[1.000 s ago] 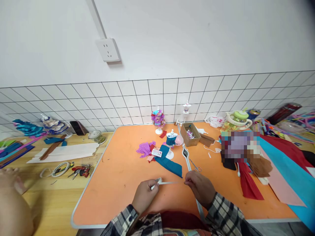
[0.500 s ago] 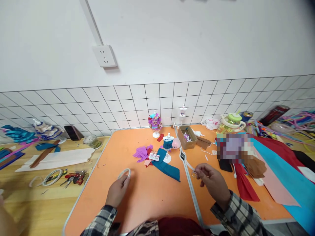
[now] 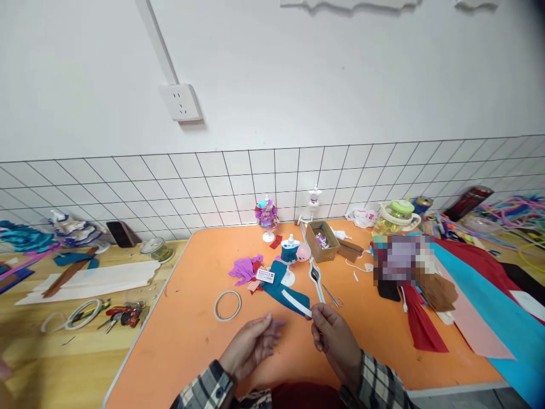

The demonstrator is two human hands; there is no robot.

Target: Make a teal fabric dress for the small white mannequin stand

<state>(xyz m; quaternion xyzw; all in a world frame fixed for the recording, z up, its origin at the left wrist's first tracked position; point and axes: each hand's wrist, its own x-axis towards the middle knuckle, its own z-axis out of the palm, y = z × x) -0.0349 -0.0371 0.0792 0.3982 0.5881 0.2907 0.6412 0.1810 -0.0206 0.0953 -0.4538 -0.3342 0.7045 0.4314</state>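
A short strip of white tape (image 3: 297,303) is pinched between the thumb and fingers of my right hand (image 3: 334,338). It stretches to the left over the teal crepe paper piece (image 3: 279,287); whether it touches the paper I cannot tell. My left hand (image 3: 253,346) holds nothing, its fingers apart and slightly blurred, just left of my right hand. Beyond it a roll of white tape (image 3: 215,307) lies flat on the orange table. Small scissors (image 3: 334,297) rest beyond my right hand. A small mannequin (image 3: 290,250) wrapped in teal stands behind the teal paper.
Purple crepe paper (image 3: 242,270) and a white label card (image 3: 265,276) lie left of the teal paper. A cardboard box (image 3: 322,241) and a dressed mannequin (image 3: 267,216) stand farther back. Coloured paper sheets (image 3: 472,289) and a jug (image 3: 398,216) occupy the right side.
My left hand has let go of the tape roll, now on the table, and moved right. My right hand has brought the tape strip left and nearer, away from the scissors.
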